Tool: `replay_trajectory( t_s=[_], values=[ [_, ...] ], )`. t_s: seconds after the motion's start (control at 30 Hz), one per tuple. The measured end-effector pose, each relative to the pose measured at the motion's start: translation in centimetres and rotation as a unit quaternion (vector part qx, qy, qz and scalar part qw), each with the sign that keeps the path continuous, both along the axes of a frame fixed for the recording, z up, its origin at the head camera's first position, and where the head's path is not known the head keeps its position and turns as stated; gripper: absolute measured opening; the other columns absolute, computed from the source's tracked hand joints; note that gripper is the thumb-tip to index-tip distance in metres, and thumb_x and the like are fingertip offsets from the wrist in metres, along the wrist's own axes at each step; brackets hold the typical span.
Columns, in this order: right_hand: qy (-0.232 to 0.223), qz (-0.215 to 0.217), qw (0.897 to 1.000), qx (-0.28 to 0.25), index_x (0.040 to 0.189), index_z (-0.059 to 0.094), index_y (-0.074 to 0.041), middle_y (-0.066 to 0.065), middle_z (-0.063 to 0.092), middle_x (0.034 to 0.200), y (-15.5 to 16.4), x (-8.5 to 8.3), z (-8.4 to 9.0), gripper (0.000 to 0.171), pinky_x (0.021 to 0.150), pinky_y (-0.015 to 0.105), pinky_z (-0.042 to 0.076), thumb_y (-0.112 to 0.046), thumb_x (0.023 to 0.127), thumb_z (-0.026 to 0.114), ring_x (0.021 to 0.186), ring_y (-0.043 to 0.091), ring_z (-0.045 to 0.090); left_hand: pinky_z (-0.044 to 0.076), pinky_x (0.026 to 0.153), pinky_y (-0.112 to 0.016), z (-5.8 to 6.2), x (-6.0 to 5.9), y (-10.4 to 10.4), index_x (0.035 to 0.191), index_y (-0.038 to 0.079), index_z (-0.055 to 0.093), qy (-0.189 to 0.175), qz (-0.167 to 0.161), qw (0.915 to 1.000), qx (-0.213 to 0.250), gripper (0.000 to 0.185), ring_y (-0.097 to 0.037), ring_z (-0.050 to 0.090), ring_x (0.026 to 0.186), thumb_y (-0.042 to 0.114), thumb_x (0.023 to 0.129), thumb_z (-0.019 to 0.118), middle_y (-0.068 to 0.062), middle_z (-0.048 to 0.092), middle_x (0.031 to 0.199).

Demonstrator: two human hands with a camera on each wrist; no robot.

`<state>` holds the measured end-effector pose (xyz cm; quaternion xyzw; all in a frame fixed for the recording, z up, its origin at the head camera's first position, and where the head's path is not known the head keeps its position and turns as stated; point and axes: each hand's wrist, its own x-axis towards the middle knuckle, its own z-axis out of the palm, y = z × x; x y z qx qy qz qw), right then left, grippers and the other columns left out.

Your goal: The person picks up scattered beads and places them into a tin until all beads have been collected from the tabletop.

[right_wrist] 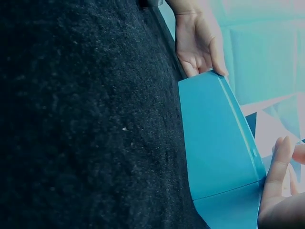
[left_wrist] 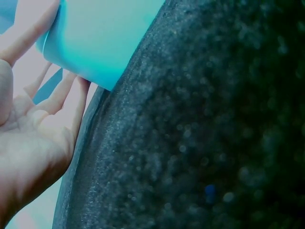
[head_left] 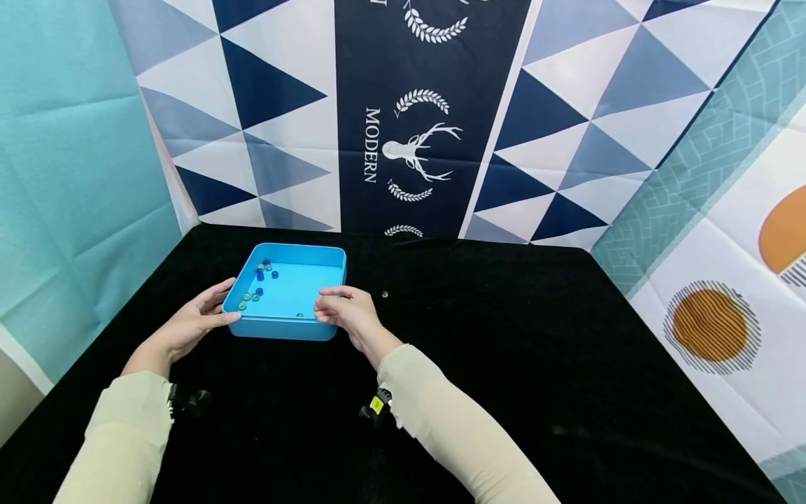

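Both my hands hold the tray (head_left: 296, 325) between them at the left of centre in the head view: my left hand (head_left: 192, 323) lies against its left wall with fingers fairly straight and the thumb along the near corner, and my right hand (head_left: 349, 313) is curled over the near right corner, fingertips on the rim. From the left wrist view, my left palm is open and the fingers (left_wrist: 57, 95) touch the tray's wall (left_wrist: 100, 43); from the right wrist view, my right fingers (right_wrist: 276, 167) press the tray's end (right_wrist: 219, 143) while my left hand (right_wrist: 198, 45) shows at the far end, upper middle of that frame. Under everything is the black cloth (head_left: 504, 350), filling the lower frame, with patterned blue and white hangings (head_left: 409, 105) across the top. My sleeves (head_left: 453, 427) run in from the bottom edge. Inside the tray, toward its left side, sit small blue and green beads (head_left: 257, 283), loosely scattered. One tiny bead (head_left: 385, 295) lies on the cloth just right of my right hand.
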<state>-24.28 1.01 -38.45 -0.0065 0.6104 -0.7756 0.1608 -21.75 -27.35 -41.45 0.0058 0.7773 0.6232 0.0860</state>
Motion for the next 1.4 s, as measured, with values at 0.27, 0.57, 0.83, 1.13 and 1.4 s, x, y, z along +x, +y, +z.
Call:
replay_trajectory(
  t_s=[0.27, 0.57, 0.83, 1.13, 1.4],
  values=[
    [0.010, -0.006, 1.000, -0.014, 0.113, 0.060, 0.010, 0.010, 0.066, 0.074, 1.0, 0.3, -0.3, 0.034, 0.059, 0.022, 0.052, 0.003, 0.081, 0.066, 0.061, 0.013, 0.062, 0.018, 0.105, -0.056, 0.1, 0.1, 0.0, 0.151, 0.012, 0.005, 0.005, -0.003, 1.0000, 0.007, 0.086, -0.042, 0.018, 0.133, 0.022, 0.089, 0.064, -0.025, 0.006, 0.151],
    [0.009, -0.021, 1.000, -0.013, 0.112, 0.060, 0.010, 0.008, 0.065, 0.071, 2.1, 0.2, -0.8, 0.033, 0.058, 0.022, 0.052, 0.004, 0.081, 0.066, 0.060, 0.013, 0.062, 0.018, 0.105, -0.056, 0.1, 0.1, -0.1, 0.151, 0.012, 0.006, 0.007, -0.008, 0.9999, 0.012, 0.086, -0.041, 0.019, 0.133, 0.022, 0.089, 0.064, -0.025, 0.007, 0.151],
    [0.007, -0.032, 0.999, -0.005, 0.110, 0.061, 0.008, 0.009, 0.065, 0.071, 3.2, 0.0, -0.8, 0.030, 0.058, 0.023, 0.052, 0.004, 0.081, 0.066, 0.059, 0.013, 0.062, 0.018, 0.105, -0.056, -0.1, 0.1, -0.1, 0.151, 0.012, 0.006, 0.007, -0.008, 0.9999, 0.013, 0.085, -0.041, 0.020, 0.132, 0.022, 0.089, 0.064, -0.025, 0.007, 0.151],
    [0.007, -0.045, 0.999, -0.002, 0.118, 0.055, 0.011, 0.013, 0.066, 0.080, 4.6, -0.4, -1.4, 0.037, 0.059, 0.022, 0.052, 0.004, 0.083, 0.063, 0.062, 0.012, 0.063, 0.017, 0.104, -0.058, -0.1, 0.0, -0.1, 0.151, 0.013, 0.006, 0.004, -0.005, 0.9999, 0.010, 0.086, -0.042, 0.018, 0.133, 0.023, 0.089, 0.065, -0.025, 0.005, 0.151],
    [0.015, -0.067, 0.998, -0.008, 0.117, 0.054, 0.012, 0.015, 0.066, 0.082, 6.1, -1.0, -2.0, 0.035, 0.057, 0.021, 0.052, 0.006, 0.084, 0.061, 0.062, 0.011, 0.062, 0.017, 0.104, -0.058, -0.1, 0.1, 0.0, 0.151, 0.012, 0.006, 0.007, -0.006, 0.9999, 0.008, 0.086, -0.042, 0.018, 0.133, 0.023, 0.089, 0.065, -0.025, 0.005, 0.151]
  ],
)
